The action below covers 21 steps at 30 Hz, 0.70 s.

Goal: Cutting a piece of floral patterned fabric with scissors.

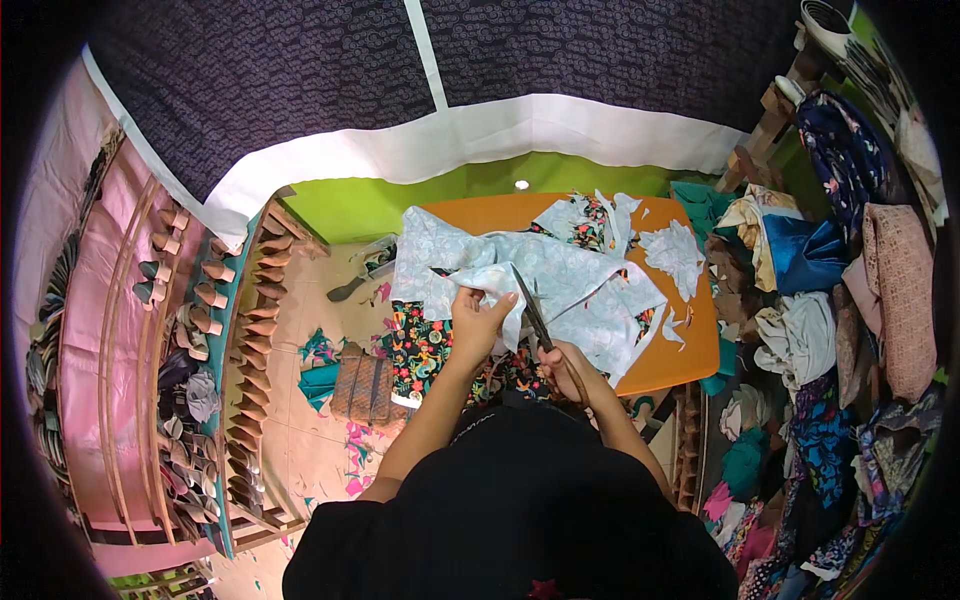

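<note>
On an orange table lies a spread of floral cloth, dark with colourful flowers on one face and pale blue-white on the other. My left hand pinches a raised fold of this cloth between thumb and fingers. To its right, my right hand is closed round the handles of dark metal scissors. Their blades point up and away from me, against the pale fold beside my left hand. Whether the blades are apart is hard to make out. Part of the cloth hangs over the near left edge of the table.
Pale offcuts lie at the table's right side. Heaped fabrics fill the right. Shoe forms line a rack at left. A brown patterned bag and scraps are on the floor. A dark curtain hangs ahead.
</note>
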Each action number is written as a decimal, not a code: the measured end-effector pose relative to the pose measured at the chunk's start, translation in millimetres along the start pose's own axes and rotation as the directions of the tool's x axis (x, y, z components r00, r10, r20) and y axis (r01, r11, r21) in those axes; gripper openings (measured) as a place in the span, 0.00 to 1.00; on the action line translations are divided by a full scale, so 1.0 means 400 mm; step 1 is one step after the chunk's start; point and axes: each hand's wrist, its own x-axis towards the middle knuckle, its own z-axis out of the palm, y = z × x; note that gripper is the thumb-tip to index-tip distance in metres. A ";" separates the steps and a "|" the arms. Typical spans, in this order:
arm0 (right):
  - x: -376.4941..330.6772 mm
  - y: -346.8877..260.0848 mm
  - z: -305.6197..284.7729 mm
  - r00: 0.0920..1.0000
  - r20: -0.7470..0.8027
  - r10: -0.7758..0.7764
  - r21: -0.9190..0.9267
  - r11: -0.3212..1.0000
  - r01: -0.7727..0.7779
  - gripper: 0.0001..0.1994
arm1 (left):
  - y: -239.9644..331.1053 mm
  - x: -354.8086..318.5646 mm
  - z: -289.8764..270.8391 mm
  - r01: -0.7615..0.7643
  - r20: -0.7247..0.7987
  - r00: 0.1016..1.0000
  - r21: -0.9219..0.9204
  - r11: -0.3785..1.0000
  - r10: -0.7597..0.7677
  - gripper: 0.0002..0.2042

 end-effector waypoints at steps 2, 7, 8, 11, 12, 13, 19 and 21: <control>0.005 0.010 -0.006 0.999 -0.002 -0.052 -0.148 0.988 0.051 0.22 | -0.004 0.001 -0.001 0.004 -0.005 1.000 -0.005 1.000 -0.004 0.18; 0.004 -0.006 0.004 1.000 -0.009 0.014 -0.027 1.000 -0.014 0.18 | 0.005 0.000 0.006 0.003 -0.013 1.000 -0.027 1.000 -0.004 0.18; 0.004 -0.008 0.005 0.999 0.009 0.049 0.068 0.996 -0.049 0.17 | 0.008 -0.001 0.007 0.013 -0.012 1.000 -0.024 1.000 -0.013 0.18; 0.023 0.046 0.005 0.971 -0.042 -0.234 -0.068 0.971 0.230 0.21 | 0.013 -0.001 0.008 0.026 -0.003 1.000 -0.005 1.000 -0.026 0.18; 0.021 0.058 -0.001 0.971 -0.043 -0.234 -0.068 0.971 0.231 0.21 | 0.014 -0.001 0.008 0.030 0.004 1.000 0.012 0.999 -0.030 0.18; 0.015 0.030 0.000 0.977 -0.033 -0.210 -0.099 0.974 0.206 0.24 | 0.013 -0.002 0.004 0.030 0.002 1.000 0.012 0.999 -0.030 0.18; -0.005 0.000 -0.020 0.993 0.013 -0.114 -0.151 0.982 0.115 0.05 | 0.014 -0.005 -0.002 0.079 0.006 0.997 0.059 0.995 -0.080 0.19; -0.008 -0.008 -0.021 0.995 -0.005 -0.096 -0.140 0.986 0.095 0.06 | 0.005 -0.001 -0.006 0.066 0.009 0.998 0.120 0.991 -0.067 0.19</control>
